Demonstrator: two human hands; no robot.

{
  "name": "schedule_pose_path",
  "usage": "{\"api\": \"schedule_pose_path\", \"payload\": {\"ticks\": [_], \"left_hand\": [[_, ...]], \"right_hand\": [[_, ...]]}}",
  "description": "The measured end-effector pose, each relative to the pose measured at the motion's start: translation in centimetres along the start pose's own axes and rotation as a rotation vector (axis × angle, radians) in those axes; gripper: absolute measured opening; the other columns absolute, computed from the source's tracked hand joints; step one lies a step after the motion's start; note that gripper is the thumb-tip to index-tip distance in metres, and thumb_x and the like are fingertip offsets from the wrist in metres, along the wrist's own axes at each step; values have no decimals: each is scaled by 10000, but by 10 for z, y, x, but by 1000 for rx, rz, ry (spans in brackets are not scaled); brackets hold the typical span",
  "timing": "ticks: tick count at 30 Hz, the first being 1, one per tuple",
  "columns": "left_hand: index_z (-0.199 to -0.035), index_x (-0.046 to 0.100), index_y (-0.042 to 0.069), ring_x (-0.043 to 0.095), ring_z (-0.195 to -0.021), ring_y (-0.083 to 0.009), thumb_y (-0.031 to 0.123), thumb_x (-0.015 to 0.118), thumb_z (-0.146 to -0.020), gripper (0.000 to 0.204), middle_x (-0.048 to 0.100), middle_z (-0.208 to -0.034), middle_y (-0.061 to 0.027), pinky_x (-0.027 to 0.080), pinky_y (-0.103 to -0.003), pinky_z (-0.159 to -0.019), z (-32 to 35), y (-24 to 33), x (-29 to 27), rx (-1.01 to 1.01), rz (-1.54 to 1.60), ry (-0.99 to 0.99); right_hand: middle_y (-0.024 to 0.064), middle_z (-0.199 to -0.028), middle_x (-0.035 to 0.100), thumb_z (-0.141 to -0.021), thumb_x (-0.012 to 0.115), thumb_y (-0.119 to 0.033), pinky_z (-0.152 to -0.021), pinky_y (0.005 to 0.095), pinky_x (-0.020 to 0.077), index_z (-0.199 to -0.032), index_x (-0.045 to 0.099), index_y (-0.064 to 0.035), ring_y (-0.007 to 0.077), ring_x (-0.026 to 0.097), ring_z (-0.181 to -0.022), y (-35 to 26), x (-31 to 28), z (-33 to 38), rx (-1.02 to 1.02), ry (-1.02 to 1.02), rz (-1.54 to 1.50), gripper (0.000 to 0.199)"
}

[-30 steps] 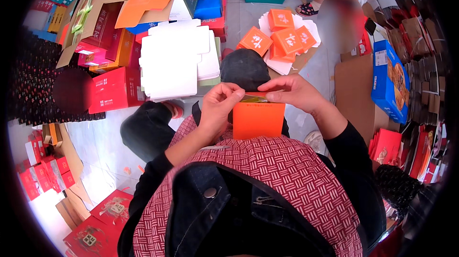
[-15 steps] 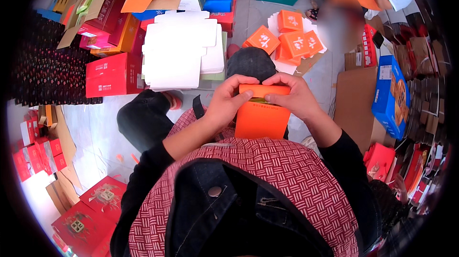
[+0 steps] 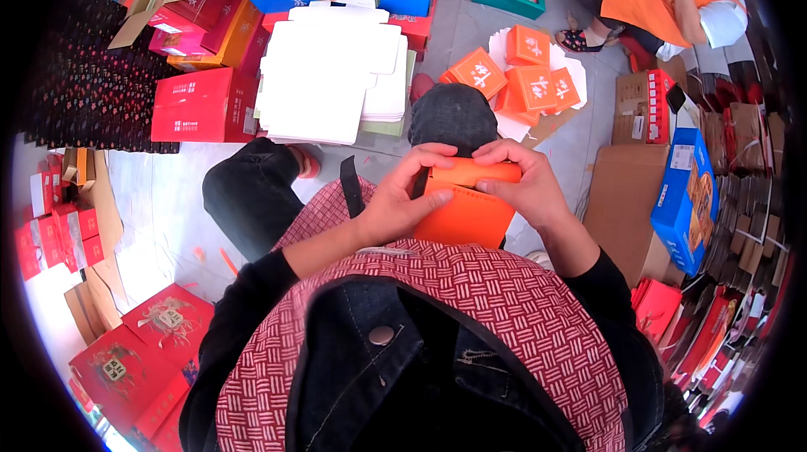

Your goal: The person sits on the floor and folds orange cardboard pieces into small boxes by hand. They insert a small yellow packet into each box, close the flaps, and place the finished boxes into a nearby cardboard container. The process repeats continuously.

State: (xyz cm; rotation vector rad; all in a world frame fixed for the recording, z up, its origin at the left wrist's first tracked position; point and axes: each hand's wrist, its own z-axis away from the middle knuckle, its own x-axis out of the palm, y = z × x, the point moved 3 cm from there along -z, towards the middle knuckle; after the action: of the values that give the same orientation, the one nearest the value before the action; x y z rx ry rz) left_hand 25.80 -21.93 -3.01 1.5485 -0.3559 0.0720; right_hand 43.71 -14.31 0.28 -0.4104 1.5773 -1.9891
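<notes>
My two hands close around an orange paper box (image 3: 466,221) held upright before my knee (image 3: 454,116).

My left hand (image 3: 402,198) grips the box's left side, thumb across its front panel and fingers bent over the far edge; my right hand (image 3: 531,187) pinches the right end of the orange top flap (image 3: 472,173), thumb at the seam. The box sits just beyond my red-and-white patterned apron (image 3: 487,301). Ahead, a heap of smaller-looking orange boxes (image 3: 531,86) rests on white card, near a stack of flat white cartons (image 3: 324,74) to its left. A green box (image 3: 504,3) lies open on the tiled floor (image 3: 160,200) farther off, and a blue box (image 3: 683,200) leans at right.
</notes>
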Motion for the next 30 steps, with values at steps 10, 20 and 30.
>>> {"api": "schedule_pose_path", "payload": {"ticks": [10,20,30], "left_hand": [[-1073,561,38,494,-1117,-191,42,618,-841,239,524,-1169,-104,369,-312,-969,-5,-5,-5,-12,-72,-3],[-1043,568,37,498,-1098,-178,17,606,-843,205,517,-1172,-98,384,-307,-953,-3,-7,-3,-62,27,16],[-1058,593,52,487,-1133,-200,15,669,-793,278,533,-1178,-105,385,-324,-972,-4,0,0,52,-233,-11]], "right_hand": [[90,-1070,604,-771,673,10,-862,274,452,-973,643,-2,158,570,-984,-1,4,12,-44,43,-82,204],[117,-1129,594,-837,618,1,-915,281,441,-1075,618,13,153,556,-1052,13,-2,38,117,230,-287,239],[139,-1137,599,-839,600,-4,-957,341,418,-1045,626,23,251,531,-1133,15,7,46,-222,211,-111,210]]}}
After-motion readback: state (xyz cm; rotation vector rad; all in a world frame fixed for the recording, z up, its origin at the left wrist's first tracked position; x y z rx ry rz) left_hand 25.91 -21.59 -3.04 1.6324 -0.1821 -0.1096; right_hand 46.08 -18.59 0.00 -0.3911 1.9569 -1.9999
